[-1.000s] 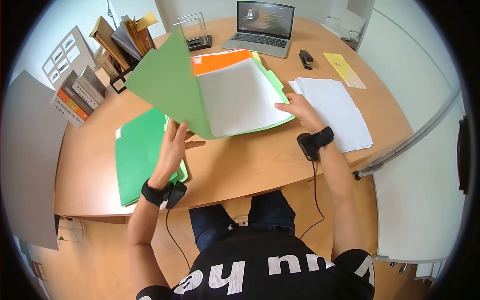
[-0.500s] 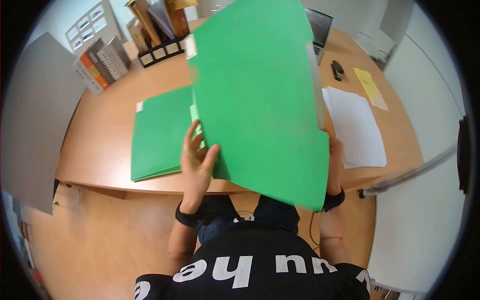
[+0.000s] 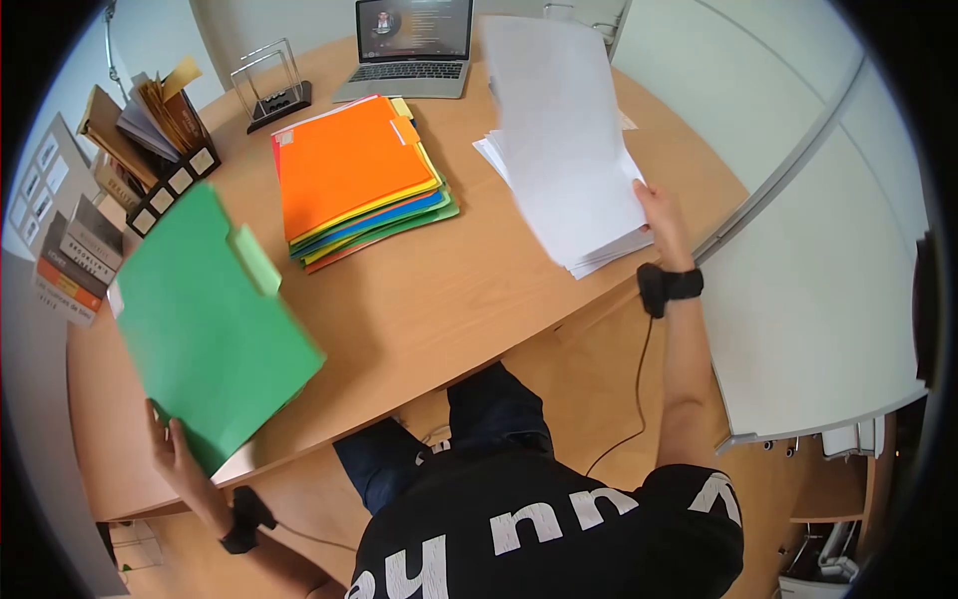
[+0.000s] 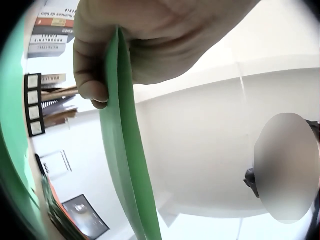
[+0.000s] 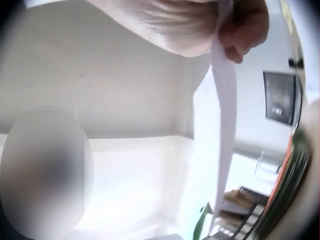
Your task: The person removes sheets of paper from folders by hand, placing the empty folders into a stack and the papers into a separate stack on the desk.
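Note:
In the head view, my left hand (image 3: 178, 461) grips a green folder (image 3: 205, 329) by its near edge at the desk's left side. The left wrist view has this folder (image 4: 125, 135) edge-on, its edge between the thumb and curled fingers of my hand (image 4: 150, 35). On the right, my right hand (image 3: 662, 222) pinches white paper (image 3: 559, 120) by its right edge, raised over a stack of white sheets (image 3: 599, 264). Seen from the right wrist, the paper (image 5: 225, 110) hangs from the pinching fingers (image 5: 245, 35).
A pile of coloured folders (image 3: 344, 165), orange on top, lies mid-desk. Behind it stand a laptop (image 3: 411, 50) and a Newton's cradle (image 3: 274, 95). Books (image 3: 75, 255) and a black file holder (image 3: 175, 185) line the left side. A whiteboard (image 3: 798, 299) stands at the right.
The folder, first held with its cover lifted over white paper, then raised between both hands, has moved left in my left hand. My right hand now holds white paper over the right stack.

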`<action>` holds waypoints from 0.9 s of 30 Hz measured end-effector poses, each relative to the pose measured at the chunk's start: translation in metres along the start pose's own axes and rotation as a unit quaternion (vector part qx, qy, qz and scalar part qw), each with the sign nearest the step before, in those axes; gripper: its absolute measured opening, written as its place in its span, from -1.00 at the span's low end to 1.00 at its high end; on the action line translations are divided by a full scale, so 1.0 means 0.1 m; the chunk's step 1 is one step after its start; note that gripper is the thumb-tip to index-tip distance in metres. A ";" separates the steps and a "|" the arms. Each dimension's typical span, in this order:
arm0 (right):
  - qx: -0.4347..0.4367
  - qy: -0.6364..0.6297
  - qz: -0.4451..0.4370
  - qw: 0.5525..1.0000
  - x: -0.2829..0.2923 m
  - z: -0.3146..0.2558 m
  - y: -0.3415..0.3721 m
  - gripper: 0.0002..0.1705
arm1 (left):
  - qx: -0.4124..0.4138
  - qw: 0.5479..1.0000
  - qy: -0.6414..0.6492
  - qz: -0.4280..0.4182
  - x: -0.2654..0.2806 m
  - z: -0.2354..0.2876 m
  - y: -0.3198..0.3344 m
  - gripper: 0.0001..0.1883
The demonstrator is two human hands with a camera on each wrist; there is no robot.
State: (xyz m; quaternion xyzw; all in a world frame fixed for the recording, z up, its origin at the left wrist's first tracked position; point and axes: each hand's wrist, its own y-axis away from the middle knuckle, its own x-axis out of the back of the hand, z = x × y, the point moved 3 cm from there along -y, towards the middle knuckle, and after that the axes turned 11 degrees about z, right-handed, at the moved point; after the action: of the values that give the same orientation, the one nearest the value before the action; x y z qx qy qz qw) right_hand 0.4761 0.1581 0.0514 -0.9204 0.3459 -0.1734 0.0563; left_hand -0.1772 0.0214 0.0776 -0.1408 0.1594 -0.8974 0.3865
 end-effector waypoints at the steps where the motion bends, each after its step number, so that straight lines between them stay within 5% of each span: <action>1: -0.010 0.042 0.017 0.999 0.09 0.18 -0.19 -0.61 | 0.002 1.000 0.001 0.000 0.12 -0.13 -0.10 -0.55; 8: 0.008 0.244 -0.027 0.969 0.24 0.42 -0.47 -0.65 | 0.012 0.980 -0.196 -0.031 0.51 -0.83 -0.48 -0.55; 10: 0.034 0.286 -0.024 0.957 0.19 0.49 -0.48 -0.66 | -0.029 0.906 -0.412 -0.091 0.50 -0.86 -0.50 -0.54; 14: 0.165 0.406 0.018 0.899 0.18 0.51 -0.45 -0.65 | -0.114 0.887 -0.439 -0.085 0.61 -1.02 -0.49 -0.53; 17: 0.177 0.494 0.024 0.851 0.16 0.26 -0.22 -0.65 | -0.088 0.872 -0.470 -0.108 0.60 -0.88 -0.51 -0.54; 18: 0.180 0.491 0.018 0.852 0.13 0.13 -0.11 -0.65 | -0.084 0.870 -0.474 -0.104 0.61 -0.86 -0.56 -0.54; 20: 0.327 0.488 0.067 0.807 -0.01 -0.26 0.15 -0.68 | -0.263 0.835 -0.467 -0.124 0.51 -0.75 -0.68 -0.56; 22: 0.349 0.260 -0.001 0.900 -0.32 -0.62 0.34 -0.72 | -0.241 0.843 -0.437 -0.201 -0.10 -0.01 -0.60 -0.59; 25: 0.283 0.067 -0.194 0.937 -1.03 -0.89 0.42 -0.72 | -0.355 0.824 -0.351 -0.268 -1.09 0.67 -0.51 -0.61; 27: 0.224 0.003 -0.266 0.937 -1.53 -0.92 0.36 -0.71 | -0.353 0.829 -0.269 -0.340 -1.74 0.89 -0.45 -0.66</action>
State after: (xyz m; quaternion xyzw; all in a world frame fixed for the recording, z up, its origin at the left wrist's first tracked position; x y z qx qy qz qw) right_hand 0.3140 0.2327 0.0861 -0.9417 0.0404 -0.2582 0.2119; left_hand -0.0577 0.1634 0.1540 -0.5490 0.2967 -0.7813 0.0088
